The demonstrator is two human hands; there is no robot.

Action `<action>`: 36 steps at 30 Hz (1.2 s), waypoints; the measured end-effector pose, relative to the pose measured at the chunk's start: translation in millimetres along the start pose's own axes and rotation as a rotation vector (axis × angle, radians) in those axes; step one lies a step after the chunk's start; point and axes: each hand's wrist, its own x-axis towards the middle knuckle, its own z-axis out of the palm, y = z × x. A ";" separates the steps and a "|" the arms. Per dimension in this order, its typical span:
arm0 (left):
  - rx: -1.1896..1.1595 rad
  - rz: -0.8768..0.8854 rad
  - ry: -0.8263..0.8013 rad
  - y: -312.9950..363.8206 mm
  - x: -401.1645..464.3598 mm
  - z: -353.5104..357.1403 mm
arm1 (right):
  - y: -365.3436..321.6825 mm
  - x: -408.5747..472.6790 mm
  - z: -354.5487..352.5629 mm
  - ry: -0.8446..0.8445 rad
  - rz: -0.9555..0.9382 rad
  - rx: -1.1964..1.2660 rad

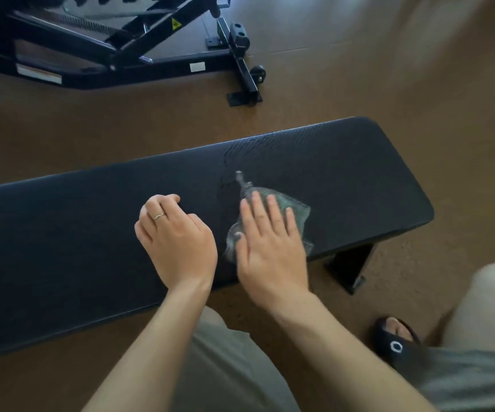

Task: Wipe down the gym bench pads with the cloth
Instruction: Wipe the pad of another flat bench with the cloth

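bare bench pad (344, 162) right of the cloth (287, 212), black machine frame (121, 52) well beyond across open floor (151, 126)

Looking like a home gym or small workout room. Showing a long black padded flat bench (314, 173) standing on brown cork-like flooring (418, 84). Sitting behind it, the black steel frame (151, 59) of an adjustable bench or machine, carrying a yellow warning sticker (175, 24), a toothed adjustment rail and a small transport wheel (258, 73) at one foot.
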 end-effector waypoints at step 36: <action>-0.069 -0.083 0.099 0.0 -2.2 1.1 | 49.4 19.1 -14.3 -0.093 -0.589 0.048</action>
